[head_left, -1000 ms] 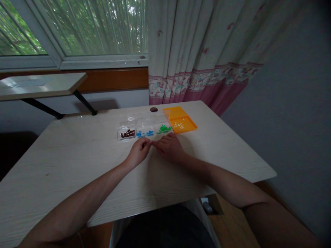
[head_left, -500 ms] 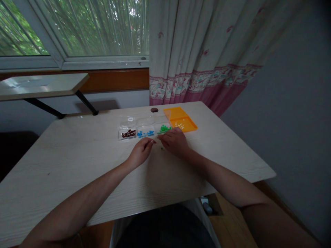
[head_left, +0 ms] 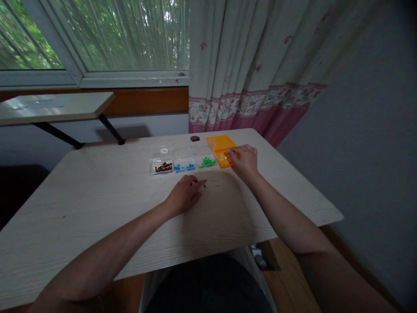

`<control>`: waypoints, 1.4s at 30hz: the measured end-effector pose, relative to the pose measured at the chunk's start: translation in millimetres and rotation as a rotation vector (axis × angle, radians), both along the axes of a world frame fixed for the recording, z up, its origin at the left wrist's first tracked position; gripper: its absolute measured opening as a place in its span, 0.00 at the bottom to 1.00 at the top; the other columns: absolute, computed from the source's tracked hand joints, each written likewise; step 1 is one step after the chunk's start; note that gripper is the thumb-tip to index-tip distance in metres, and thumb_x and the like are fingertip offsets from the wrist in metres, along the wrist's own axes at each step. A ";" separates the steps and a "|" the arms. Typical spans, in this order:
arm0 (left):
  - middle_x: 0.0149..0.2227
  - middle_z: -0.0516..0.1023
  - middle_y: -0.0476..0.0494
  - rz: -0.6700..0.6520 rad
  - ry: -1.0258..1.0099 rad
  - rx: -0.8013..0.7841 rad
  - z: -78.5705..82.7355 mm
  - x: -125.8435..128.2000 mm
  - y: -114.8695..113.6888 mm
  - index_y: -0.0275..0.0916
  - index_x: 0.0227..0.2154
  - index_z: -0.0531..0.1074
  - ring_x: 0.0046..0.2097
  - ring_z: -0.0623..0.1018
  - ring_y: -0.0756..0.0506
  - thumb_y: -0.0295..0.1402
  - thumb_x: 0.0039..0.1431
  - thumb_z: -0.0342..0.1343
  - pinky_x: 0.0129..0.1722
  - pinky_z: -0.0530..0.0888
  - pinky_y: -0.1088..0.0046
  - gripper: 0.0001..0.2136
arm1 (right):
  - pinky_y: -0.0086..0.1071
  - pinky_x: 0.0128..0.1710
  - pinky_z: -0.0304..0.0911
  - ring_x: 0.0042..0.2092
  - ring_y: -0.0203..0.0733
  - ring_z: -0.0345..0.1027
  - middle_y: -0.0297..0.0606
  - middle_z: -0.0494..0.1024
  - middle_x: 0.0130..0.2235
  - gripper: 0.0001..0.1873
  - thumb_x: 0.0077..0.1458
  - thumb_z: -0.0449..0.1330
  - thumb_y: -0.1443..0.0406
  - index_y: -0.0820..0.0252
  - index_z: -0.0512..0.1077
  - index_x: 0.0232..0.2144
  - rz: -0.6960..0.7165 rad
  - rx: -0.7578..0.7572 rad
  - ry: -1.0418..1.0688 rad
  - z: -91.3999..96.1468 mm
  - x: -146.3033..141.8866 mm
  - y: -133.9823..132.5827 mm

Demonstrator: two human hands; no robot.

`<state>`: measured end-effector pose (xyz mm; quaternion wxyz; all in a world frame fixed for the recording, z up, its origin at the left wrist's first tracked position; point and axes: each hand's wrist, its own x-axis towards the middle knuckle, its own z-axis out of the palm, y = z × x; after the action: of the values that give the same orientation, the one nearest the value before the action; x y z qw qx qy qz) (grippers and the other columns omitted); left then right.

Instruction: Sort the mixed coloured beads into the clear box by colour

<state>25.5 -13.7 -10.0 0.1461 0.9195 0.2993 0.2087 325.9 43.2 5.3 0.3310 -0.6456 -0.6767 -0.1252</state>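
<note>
My left hand (head_left: 185, 195) lies on the pale wooden table (head_left: 97, 208), fingers stretched toward a tiny green piece (head_left: 205, 185) just past its fingertips. My right hand (head_left: 244, 160) is over the orange tray (head_left: 224, 150), fingertips pinched among its small white pieces; whether they hold one is too small to see. A row of clear boxes holds brown pieces (head_left: 162, 167), blue pieces (head_left: 184, 166) and green pieces (head_left: 207, 162), left of the orange tray.
A dark round hole (head_left: 194, 138) sits in the table behind the boxes. A second table (head_left: 52, 106) stands at the back left under the window. A pink-hemmed curtain (head_left: 247, 69) hangs behind the table, and a grey wall lies to the right.
My right hand has left the left hand and moved right and away to the orange tray. A small green piece now lies on the table by my left fingertips.
</note>
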 end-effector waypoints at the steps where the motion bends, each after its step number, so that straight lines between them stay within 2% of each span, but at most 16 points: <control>1: 0.49 0.68 0.36 0.002 0.013 0.006 0.3 0.3 -0.1 0.43 0.60 0.65 0.50 0.68 0.39 0.33 0.64 0.50 0.52 0.69 0.56 0.21 | 0.47 0.47 0.51 0.45 0.52 0.66 0.44 0.82 0.39 0.17 0.62 0.52 0.58 0.56 0.80 0.38 -0.008 -0.011 -0.014 0.4 -0.3 -0.6; 5: 0.47 0.68 0.37 0.008 0.010 0.015 1.0 0.7 -0.8 0.43 0.56 0.69 0.49 0.68 0.39 0.33 0.65 0.50 0.52 0.69 0.57 0.17 | 0.49 0.47 0.50 0.47 0.55 0.64 0.45 0.81 0.40 0.13 0.59 0.57 0.59 0.58 0.80 0.33 -0.051 -0.061 -0.096 1.4 -1.6 -3.6; 8: 0.47 0.68 0.38 0.015 -0.042 -0.002 0.0 0.2 -1.3 0.44 0.53 0.71 0.48 0.69 0.40 0.34 0.65 0.51 0.51 0.70 0.59 0.16 | 0.48 0.47 0.50 0.48 0.55 0.63 0.45 0.80 0.41 0.12 0.58 0.58 0.59 0.58 0.80 0.33 -0.003 -0.056 -0.118 3.6 -6.8 -6.1; 11: 0.45 0.69 0.39 0.011 -0.070 -0.017 -2.2 -0.2 -0.4 0.44 0.51 0.73 0.48 0.69 0.41 0.34 0.64 0.52 0.50 0.70 0.60 0.14 | 0.44 0.48 0.53 0.47 0.50 0.65 0.42 0.80 0.41 0.11 0.59 0.58 0.60 0.56 0.80 0.36 0.171 -0.050 -0.146 6.4 -17.3 -8.8; 14: 0.44 0.69 0.39 0.010 -0.078 -0.018 -4.6 -0.2 1.4 0.43 0.48 0.75 0.46 0.70 0.42 0.35 0.64 0.52 0.48 0.70 0.63 0.12 | 0.39 0.47 0.54 0.46 0.46 0.66 0.39 0.80 0.41 0.10 0.59 0.59 0.62 0.53 0.80 0.39 0.394 -0.126 -0.232 5.5 -27.6 -10.9; 16: 0.43 0.69 0.40 0.009 -0.075 -0.010 -5.6 -0.1 2.4 0.42 0.46 0.75 0.45 0.70 0.43 0.36 0.65 0.52 0.47 0.70 0.65 0.11 | 0.38 0.45 0.54 0.44 0.45 0.66 0.38 0.80 0.40 0.09 0.58 0.61 0.62 0.51 0.80 0.40 0.465 -0.174 -0.292 2.9 -31.6 -11.9; 21: 0.43 0.69 0.41 -0.013 -0.021 0.005 -4.3 0.1 3.5 0.42 0.45 0.74 0.45 0.70 0.43 0.36 0.66 0.51 0.47 0.69 0.66 0.11 | 0.36 0.42 0.51 0.43 0.44 0.62 0.38 0.77 0.38 0.09 0.57 0.63 0.63 0.50 0.79 0.41 0.472 -0.165 -0.357 -2.4 -34.4 -13.6; 26: 0.43 0.69 0.42 -0.035 -0.021 0.002 -2.4 -0.4 4.1 0.41 0.44 0.73 0.44 0.70 0.44 0.35 0.65 0.51 0.46 0.69 0.67 0.09 | 0.36 0.39 0.50 0.41 0.45 0.60 0.40 0.75 0.36 0.05 0.57 0.63 0.64 0.53 0.80 0.34 0.477 -0.173 -0.361 -3.4 -39.8 -14.6; 31: 0.41 0.70 0.42 -0.022 -0.019 -0.009 0.0 -0.6 3.3 0.40 0.38 0.72 0.43 0.71 0.44 0.34 0.65 0.51 0.44 0.69 0.68 0.07 | 0.35 0.40 0.51 0.41 0.44 0.62 0.38 0.76 0.36 0.04 0.57 0.63 0.64 0.54 0.79 0.33 0.516 -0.243 -0.302 -2.3 -42.5 -13.7; 34: 0.40 0.70 0.41 -0.009 -0.014 -0.022 2.5 -0.7 2.3 0.38 0.36 0.71 0.43 0.71 0.44 0.33 0.65 0.51 0.45 0.70 0.68 0.06 | 0.36 0.42 0.53 0.42 0.44 0.64 0.39 0.77 0.36 0.06 0.57 0.62 0.62 0.55 0.80 0.33 0.463 -0.217 -0.237 2.3 -36.7 -11.6; 38: 0.40 0.70 0.41 0.006 -0.012 -0.061 4.6 -1.2 1.6 0.37 0.36 0.70 0.43 0.71 0.44 0.32 0.64 0.52 0.44 0.70 0.67 0.05 | 0.39 0.45 0.54 0.44 0.47 0.65 0.41 0.77 0.37 0.10 0.59 0.60 0.60 0.57 0.81 0.35 0.210 -0.050 -0.072 10.2 -19.0 -6.9; 40: 0.42 0.70 0.41 0.010 -0.022 -0.064 4.2 -1.8 1.8 0.37 0.40 0.71 0.44 0.71 0.43 0.32 0.63 0.52 0.45 0.70 0.67 0.06 | 0.40 0.45 0.54 0.45 0.48 0.64 0.43 0.77 0.38 0.12 0.60 0.58 0.60 0.58 0.81 0.36 0.093 0.000 -0.009 11.0 -9.3 -4.3; 42: 0.43 0.70 0.40 -0.010 -0.021 -0.053 3.0 -2.6 2.4 0.38 0.46 0.71 0.45 0.71 0.43 0.32 0.64 0.51 0.47 0.70 0.65 0.10 | 0.42 0.45 0.54 0.45 0.50 0.64 0.43 0.77 0.39 0.13 0.61 0.57 0.60 0.58 0.81 0.36 0.015 -0.012 0.003 8.6 -1.9 -2.3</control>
<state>23.0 -11.3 -6.9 0.1747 0.9145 0.2987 0.2095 324.0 40.9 13.9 0.3288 -0.6428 -0.6817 -0.1176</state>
